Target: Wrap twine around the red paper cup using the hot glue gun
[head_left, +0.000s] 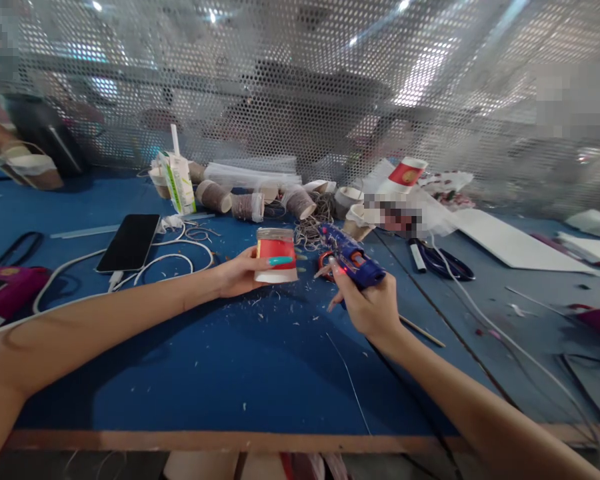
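Observation:
My left hand (247, 272) grips a red and white paper cup (276, 252), which is upside down with a greyish band around its upper end. To the right, my right hand (367, 303) is wrapped around the handle of a blue hot glue gun (353, 259). The gun's nozzle points up and left, a short distance from the cup. A small red light glows on the gun's side. Red-handled scissors (325, 265) lie partly hidden behind the gun. Small white scraps lie on the blue table (220, 373) below the cup.
Several twine-wrapped cups (215, 197) lie along the back with loose twine (320, 223). A phone (129, 243) with white cable is at left. A drink carton (180, 180), another red cup (406, 175), white board (523, 243) and purple glue gun (10, 293) sit around. Perforated metal mesh (260, 100) stands behind.

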A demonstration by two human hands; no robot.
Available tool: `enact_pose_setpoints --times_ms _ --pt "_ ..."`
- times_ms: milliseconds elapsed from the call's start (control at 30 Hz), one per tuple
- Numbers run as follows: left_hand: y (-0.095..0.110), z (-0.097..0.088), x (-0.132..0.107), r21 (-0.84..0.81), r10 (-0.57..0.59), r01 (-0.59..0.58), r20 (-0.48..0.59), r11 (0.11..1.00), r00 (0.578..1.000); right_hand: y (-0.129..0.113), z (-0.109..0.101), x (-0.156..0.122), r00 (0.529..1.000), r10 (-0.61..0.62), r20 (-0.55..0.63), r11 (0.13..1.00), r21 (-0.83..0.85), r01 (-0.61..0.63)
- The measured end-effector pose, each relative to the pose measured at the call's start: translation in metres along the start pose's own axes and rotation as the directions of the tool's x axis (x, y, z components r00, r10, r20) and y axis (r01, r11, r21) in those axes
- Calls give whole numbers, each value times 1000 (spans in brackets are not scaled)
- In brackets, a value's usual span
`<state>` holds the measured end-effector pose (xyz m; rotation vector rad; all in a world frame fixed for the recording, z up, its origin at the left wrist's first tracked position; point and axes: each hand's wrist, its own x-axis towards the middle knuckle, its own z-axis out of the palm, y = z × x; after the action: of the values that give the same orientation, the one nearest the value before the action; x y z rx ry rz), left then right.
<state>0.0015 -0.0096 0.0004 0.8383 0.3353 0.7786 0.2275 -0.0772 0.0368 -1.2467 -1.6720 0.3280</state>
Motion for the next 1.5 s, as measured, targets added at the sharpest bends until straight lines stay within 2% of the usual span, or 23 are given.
enact_pose_setpoints --times_ms 100,200,433,600,1000,1333,1500 --pt "-1 1 1 10 16 -16 -5 1000 1000 0 2 -1 999 48 3 992 114 -48" --pt "-2 2 2 2 43 -43 -43 999 998 -3 3 -2 999 23 -41 990 138 -17" --pt "-1 7 4 8 40 -40 -46 999 998 -10 -5 -1 992 -122 14 991 63 121" --pt "1 9 3 -10 51 -51 -59 999 997 -12 -10 1 967 -242 82 968 -51 247" --pt "2 12 2 6 55 -55 -87 998 995 -10 -11 3 947 -273 168 949 -113 293" --pt "2 14 1 7 56 -55 -73 998 996 -11 -10 2 957 -242 161 960 -105 260" --pt "1 12 2 19 67 -65 -79 998 995 -13 -9 3 971 -187 147 970 -127 206"
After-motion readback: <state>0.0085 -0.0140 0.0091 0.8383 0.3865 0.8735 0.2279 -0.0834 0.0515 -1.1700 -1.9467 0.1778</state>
